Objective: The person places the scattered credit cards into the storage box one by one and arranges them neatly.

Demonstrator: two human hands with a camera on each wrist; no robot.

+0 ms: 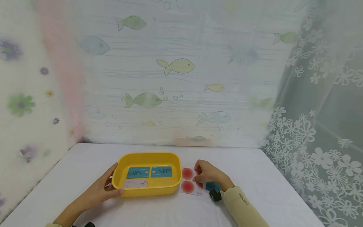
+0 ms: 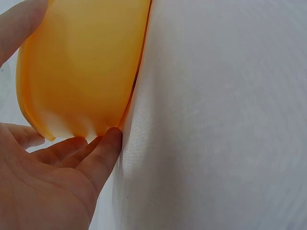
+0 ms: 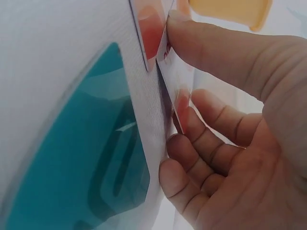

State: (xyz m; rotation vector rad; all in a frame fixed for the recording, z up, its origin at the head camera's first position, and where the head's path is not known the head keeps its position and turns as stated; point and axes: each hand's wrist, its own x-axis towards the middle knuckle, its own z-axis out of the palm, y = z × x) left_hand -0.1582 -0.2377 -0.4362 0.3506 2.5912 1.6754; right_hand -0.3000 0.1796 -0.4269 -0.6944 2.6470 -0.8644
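My left hand [image 1: 97, 192] holds a yellow plastic tray [image 1: 153, 190] at its left end, thumb by the front corner and fingertips against the outer wall. In the tray lie two teal VIP cards [image 1: 161, 171] and a pale pink card [image 1: 136, 183]. To the right, my right hand [image 1: 210, 173] pinches a white card with red print [image 3: 175, 79] between thumb and fingers, one edge tilted up off the cloth. Another white card with a red circle [image 1: 187, 187] lies below it, close to the tray. One more teal card [image 1: 212, 186] sits partly hidden under my right wrist.
A white cloth [image 1: 158, 211] covers the table. A curtain printed with fish [image 1: 181, 94] hangs behind its far edge. Floral sheets enclose the left side [image 1: 31, 110] and the right side [image 1: 314, 176]. A black strap piece [image 1: 215, 195] is at my right wrist.
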